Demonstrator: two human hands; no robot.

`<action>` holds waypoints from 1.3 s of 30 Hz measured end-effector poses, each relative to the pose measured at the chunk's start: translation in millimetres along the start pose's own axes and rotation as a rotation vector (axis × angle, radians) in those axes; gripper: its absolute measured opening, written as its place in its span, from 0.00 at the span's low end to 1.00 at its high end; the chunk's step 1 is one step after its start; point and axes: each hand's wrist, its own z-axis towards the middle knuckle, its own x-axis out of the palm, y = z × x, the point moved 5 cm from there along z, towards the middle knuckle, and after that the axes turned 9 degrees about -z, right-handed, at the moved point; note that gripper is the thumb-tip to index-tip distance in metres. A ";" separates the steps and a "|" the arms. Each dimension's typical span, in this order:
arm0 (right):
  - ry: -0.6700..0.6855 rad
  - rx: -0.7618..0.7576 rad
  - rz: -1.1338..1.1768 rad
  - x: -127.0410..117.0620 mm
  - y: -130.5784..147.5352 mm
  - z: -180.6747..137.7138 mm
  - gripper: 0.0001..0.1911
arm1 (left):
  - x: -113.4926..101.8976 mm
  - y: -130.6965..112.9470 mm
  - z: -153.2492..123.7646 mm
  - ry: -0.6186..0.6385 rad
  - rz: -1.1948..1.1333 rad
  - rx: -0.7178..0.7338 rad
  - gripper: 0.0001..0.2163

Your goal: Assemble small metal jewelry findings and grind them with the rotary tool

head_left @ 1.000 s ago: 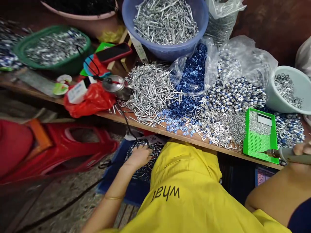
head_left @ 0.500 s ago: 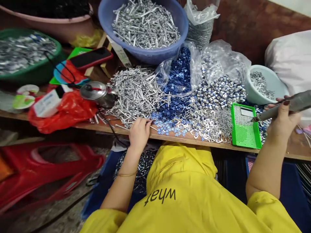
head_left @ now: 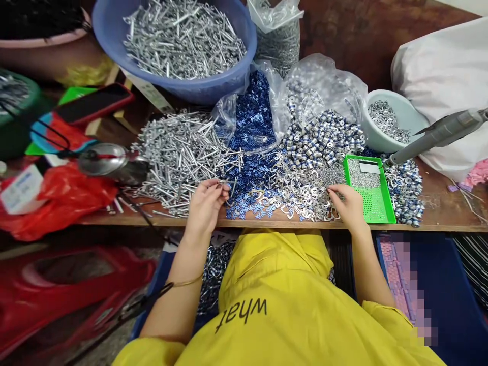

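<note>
My left hand (head_left: pixel 208 206) is pinched closed on a thin metal rod, just in front of the heap of silvery metal rods (head_left: pixel 179 157). Small blue three-armed pieces (head_left: pixel 253 206) lie right beside it. My right hand (head_left: pixel 347 204) has thumb and forefinger pressed together at the edge of a pile of small silvery metal parts (head_left: pixel 335 175); anything between the fingertips is too small to make out. Close by its knuckles is a green tray (head_left: pixel 389 203) with tiny parts in it. A grey electric screwdriver (head_left: pixel 434 137) hangs above the tray, touched by neither hand.
Curved silvery clips (head_left: pixel 305 195) and blue-and-silver cylinders (head_left: pixel 324 142) cover the middle of the bench. Behind stand a blue basin (head_left: pixel 244 56) of metal parts and a pale bowl (head_left: pixel 415 119). A metal pot (head_left: pixel 102 160) and red plastic bag (head_left: pixel 87 188) lie left.
My right hand has let go of the electric screwdriver and moved left to the small metal parts. My left hand has lifted and turned slightly with the rod. The view has shifted right.
</note>
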 end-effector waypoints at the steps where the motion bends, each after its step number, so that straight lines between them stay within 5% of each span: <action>1: 0.053 0.022 0.017 11.1 -3.8 -0.5 0.12 | 5.4 3.5 -1.8 0.013 -0.027 -0.041 0.16; 9: 0.084 0.152 -0.232 18.3 -36.3 7.4 0.11 | 11.7 15.8 -19.4 0.022 0.098 -0.040 0.14; 16: 0.116 0.036 -0.328 44.1 -29.9 25.9 0.10 | 16.4 6.6 -15.1 0.017 0.118 0.084 0.13; 20: 0.116 0.004 -0.387 51.3 -30.0 33.1 0.10 | -2.7 -15.1 -1.1 -0.045 0.104 0.225 0.19; 25: 0.081 0.013 -0.370 52.9 -34.4 35.0 0.09 | -20.1 -17.3 5.5 -0.022 0.164 0.199 0.21; 31: 0.060 0.052 -0.312 51.7 -36.2 36.7 0.09 | 8.8 16.4 -20.1 0.066 0.243 0.031 0.14; 39: -0.164 0.327 0.304 36.7 -33.1 29.5 0.11 | 73.3 43.5 -42.6 0.344 0.501 0.014 0.12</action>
